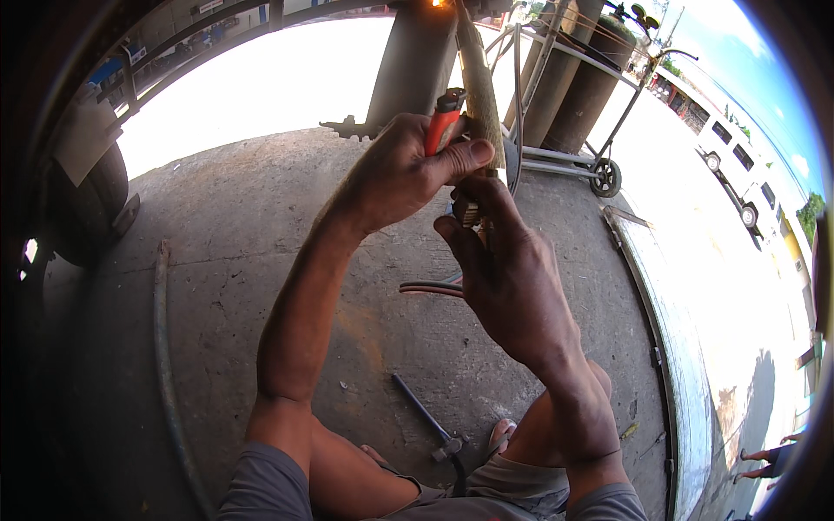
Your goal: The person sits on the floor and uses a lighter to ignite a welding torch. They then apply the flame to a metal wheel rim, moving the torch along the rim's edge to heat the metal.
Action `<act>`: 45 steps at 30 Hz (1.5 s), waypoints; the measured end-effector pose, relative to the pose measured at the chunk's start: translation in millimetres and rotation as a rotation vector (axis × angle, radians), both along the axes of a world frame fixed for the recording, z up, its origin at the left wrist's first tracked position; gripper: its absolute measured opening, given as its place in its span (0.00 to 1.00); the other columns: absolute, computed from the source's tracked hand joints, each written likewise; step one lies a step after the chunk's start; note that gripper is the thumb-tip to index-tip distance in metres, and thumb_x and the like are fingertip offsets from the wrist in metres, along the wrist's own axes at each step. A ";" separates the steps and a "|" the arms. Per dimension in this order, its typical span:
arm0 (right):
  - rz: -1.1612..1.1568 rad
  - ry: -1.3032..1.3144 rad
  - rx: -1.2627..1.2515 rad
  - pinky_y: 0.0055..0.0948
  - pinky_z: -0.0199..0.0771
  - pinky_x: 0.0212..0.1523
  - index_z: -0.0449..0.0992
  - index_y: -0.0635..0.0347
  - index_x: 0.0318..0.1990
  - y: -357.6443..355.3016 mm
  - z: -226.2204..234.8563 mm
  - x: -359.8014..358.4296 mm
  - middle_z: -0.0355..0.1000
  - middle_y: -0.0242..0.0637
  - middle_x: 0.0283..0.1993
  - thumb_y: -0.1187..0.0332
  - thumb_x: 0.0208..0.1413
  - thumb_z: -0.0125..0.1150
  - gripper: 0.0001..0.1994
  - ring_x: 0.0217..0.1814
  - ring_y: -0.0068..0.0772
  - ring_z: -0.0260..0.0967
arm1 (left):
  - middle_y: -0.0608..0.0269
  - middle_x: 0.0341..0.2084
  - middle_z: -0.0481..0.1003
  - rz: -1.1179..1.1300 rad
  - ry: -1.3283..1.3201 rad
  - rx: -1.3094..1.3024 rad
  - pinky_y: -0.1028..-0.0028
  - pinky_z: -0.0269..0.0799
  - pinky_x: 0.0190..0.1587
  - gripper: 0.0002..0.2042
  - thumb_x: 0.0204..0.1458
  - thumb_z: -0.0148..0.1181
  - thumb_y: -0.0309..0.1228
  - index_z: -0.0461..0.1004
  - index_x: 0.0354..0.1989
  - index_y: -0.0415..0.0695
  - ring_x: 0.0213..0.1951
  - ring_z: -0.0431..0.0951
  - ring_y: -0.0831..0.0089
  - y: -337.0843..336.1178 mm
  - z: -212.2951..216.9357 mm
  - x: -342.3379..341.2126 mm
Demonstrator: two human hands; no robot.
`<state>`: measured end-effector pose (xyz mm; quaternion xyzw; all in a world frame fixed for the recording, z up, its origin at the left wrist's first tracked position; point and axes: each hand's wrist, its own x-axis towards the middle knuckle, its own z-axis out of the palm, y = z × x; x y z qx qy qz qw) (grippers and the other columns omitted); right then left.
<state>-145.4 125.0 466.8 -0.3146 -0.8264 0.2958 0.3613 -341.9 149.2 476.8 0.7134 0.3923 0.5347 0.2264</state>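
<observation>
My left hand point(404, 178) is closed round a red lighter point(441, 126) with a black top, its thumb lying across a long brass-coloured gas torch point(479, 87). My right hand point(521, 278) grips the torch's lower end, thumb and forefinger at a ribbed brass knob point(470, 214). The torch points up and away from me. A small orange glow point(437, 3) shows near its far end, at the top edge of the picture. Thin hoses point(430, 287) emerge beside my right hand. My palms hide part of the torch handle.
Gas cylinders point(591, 82) stand on a wheeled cart at the far right. A hammer point(449, 448) lies by my feet. A long pipe point(162, 330) lies left, a metal panel point(673, 373) right. Beyond the left hand stands a dark upright piece point(408, 69); a tyre point(91, 208) is left.
</observation>
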 end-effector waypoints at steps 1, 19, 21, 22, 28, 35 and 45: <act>-0.003 0.013 0.041 0.48 0.80 0.41 0.70 0.51 0.67 0.7 -1.5 -2.4 0.83 0.51 0.48 0.61 0.73 0.63 0.19 0.44 0.49 0.86 | 0.63 0.33 0.84 -0.003 -0.011 -0.003 0.68 0.81 0.48 0.18 0.70 0.62 0.44 0.84 0.44 0.40 0.40 0.85 0.74 -0.3 0.4 -0.1; 0.043 0.008 0.061 0.51 0.87 0.35 0.66 0.59 0.63 -2.7 5.1 -2.9 0.82 0.58 0.50 0.72 0.71 0.62 0.17 0.40 0.59 0.87 | 0.53 0.37 0.86 -0.035 -0.042 -0.022 0.62 0.87 0.53 0.17 0.70 0.64 0.39 0.84 0.47 0.34 0.44 0.89 0.66 -1.8 2.7 0.3; 0.029 0.010 0.014 0.49 0.85 0.37 0.67 0.57 0.64 -4.8 7.4 -2.6 0.82 0.55 0.49 0.68 0.72 0.62 0.17 0.40 0.54 0.86 | 0.53 0.37 0.86 -0.026 -0.027 -0.025 0.61 0.87 0.53 0.17 0.70 0.64 0.40 0.84 0.47 0.35 0.44 0.89 0.66 -3.4 3.8 -0.3; 0.009 0.004 -0.045 0.48 0.82 0.39 0.69 0.55 0.64 -7.1 8.9 -0.3 0.82 0.52 0.47 0.64 0.72 0.63 0.18 0.40 0.49 0.85 | 0.53 0.37 0.86 -0.024 -0.026 -0.025 0.61 0.87 0.53 0.17 0.70 0.64 0.40 0.84 0.47 0.35 0.44 0.89 0.65 -4.1 4.2 -0.5; 0.003 0.019 -0.105 0.46 0.78 0.41 0.70 0.52 0.66 -10.8 13.3 1.3 0.82 0.47 0.45 0.57 0.74 0.62 0.20 0.38 0.41 0.83 | 0.53 0.37 0.86 -0.034 -0.027 0.003 0.62 0.87 0.52 0.16 0.70 0.63 0.38 0.84 0.48 0.35 0.44 0.89 0.66 -2.9 4.5 0.2; 0.061 -0.018 -0.029 0.51 0.88 0.35 0.65 0.58 0.66 -6.7 14.9 2.0 0.82 0.60 0.49 0.71 0.73 0.60 0.18 0.39 0.58 0.87 | 0.54 0.37 0.86 -0.035 -0.027 0.010 0.63 0.87 0.51 0.16 0.70 0.64 0.38 0.84 0.47 0.35 0.43 0.89 0.67 -1.8 4.1 0.7; 0.058 -0.003 0.025 0.53 0.85 0.35 0.66 0.59 0.65 -4.2 10.5 -0.1 0.82 0.59 0.47 0.71 0.72 0.61 0.18 0.39 0.60 0.86 | 0.54 0.36 0.87 -0.013 -0.020 0.019 0.63 0.86 0.52 0.16 0.70 0.64 0.39 0.84 0.46 0.34 0.43 0.89 0.67 -0.1 2.6 0.3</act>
